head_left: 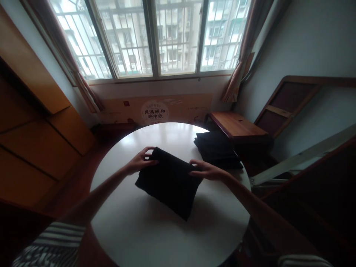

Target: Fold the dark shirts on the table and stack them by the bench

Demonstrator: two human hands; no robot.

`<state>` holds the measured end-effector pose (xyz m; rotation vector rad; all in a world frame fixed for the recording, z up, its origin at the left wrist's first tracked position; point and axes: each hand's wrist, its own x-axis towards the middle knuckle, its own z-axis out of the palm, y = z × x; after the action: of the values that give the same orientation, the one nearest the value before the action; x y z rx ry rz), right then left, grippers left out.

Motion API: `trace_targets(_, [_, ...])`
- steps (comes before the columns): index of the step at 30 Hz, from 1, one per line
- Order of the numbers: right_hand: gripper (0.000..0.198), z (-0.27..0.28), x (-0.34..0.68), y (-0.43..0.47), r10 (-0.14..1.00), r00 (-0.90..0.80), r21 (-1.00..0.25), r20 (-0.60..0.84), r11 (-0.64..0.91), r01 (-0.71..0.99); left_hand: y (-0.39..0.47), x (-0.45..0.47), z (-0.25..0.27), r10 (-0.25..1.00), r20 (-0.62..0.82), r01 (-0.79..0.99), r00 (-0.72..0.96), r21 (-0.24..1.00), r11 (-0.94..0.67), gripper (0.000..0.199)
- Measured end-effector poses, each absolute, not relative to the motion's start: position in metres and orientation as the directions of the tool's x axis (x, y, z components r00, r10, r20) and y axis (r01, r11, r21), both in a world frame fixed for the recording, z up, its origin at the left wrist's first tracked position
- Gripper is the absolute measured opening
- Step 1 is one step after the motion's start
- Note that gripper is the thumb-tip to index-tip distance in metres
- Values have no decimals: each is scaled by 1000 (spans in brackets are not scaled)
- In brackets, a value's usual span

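Note:
A folded black cloth (169,181) lies on the round white table (144,226), turned at an angle. My left hand (140,160) grips its far left corner, fingers curled over the edge. My right hand (205,170) rests flat on the cloth's right corner, fingers pressed on the fabric. Both forearms reach in from the near edge.
A stack of folded black cloths (217,149) sits at the table's far right edge. A low wooden table (236,126) stands beyond it. A wooden cabinet (33,122) fills the left side. A wooden frame (289,104) leans on the right wall under the window.

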<state>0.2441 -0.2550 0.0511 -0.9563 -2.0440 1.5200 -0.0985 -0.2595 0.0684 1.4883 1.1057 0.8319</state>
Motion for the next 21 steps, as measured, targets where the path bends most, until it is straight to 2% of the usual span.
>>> trace_targets(2, [47,60,258,-265,831,-555,-979,-41,78,188,-220,-77,85,930,20,237,366,965,-114,70])
trace_targets(6, [45,78,290,-267,985,-161,-994,59,73,86,-130,1,124,827,194,185,527,924,-334,66])
trace_targets(10, [43,80,326,-252,989,148,-999,5,10,-33,-63,103,143,724,272,205,633,844,-496,56])
trace_targets(13, [42,71,346,-240,958,275,-995,-83,-63,-80,-41,163,135,716,268,372,645,708,-600,44])
trace_targets(15, [42,65,354,-236,946,291,-989,-145,-134,-59,-40,186,124,731,255,489,633,600,-633,40])
trace_targets(17, [42,61,361,-237,946,277,-980,-168,-190,54,-48,198,113,753,255,557,606,540,-631,42])
trace_targets(18, [41,60,364,-238,947,287,-965,-142,-197,173,-55,201,108,767,275,588,580,511,-628,43])
trace_targets(19, [40,61,366,-240,944,322,-924,-75,-187,334,-64,202,103,775,307,623,553,465,-629,43])
trace_targets(21, [41,67,369,-242,903,387,-715,185,-146,684,-88,204,93,762,384,706,521,309,-638,38])
